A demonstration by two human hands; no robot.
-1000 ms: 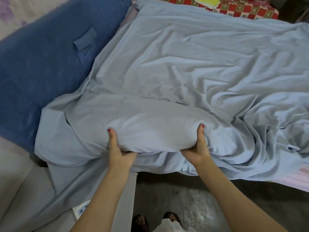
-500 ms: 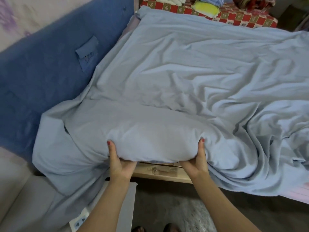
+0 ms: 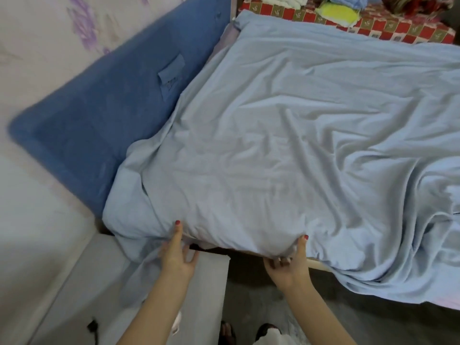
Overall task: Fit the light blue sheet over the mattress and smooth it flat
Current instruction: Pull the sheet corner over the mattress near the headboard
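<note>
The light blue sheet (image 3: 286, 145) lies wrinkled over the mattress and hangs off the near edge, bunched at the right. The mattress is almost wholly hidden; a pinkish strip (image 3: 448, 303) shows at the lower right. At the near left corner, my left hand (image 3: 178, 257) has its thumb against the sheet-covered edge, with its fingers spread free below. My right hand (image 3: 288, 267) grips the same edge farther right, thumb on top and fingers curled underneath.
A blue padded headboard (image 3: 112, 108) stands against the wall on the left. A white bedside cabinet (image 3: 206, 282) sits below my left hand. A wooden bed-frame rail (image 3: 316, 263) shows under the edge. Folded cloths lie on a red checked cover (image 3: 373, 23) beyond the bed.
The sheet-wrapped mattress edge, first lifted off the frame, has come down lower. My left fingers have come out from under it and spread. The right hand still holds the edge.
</note>
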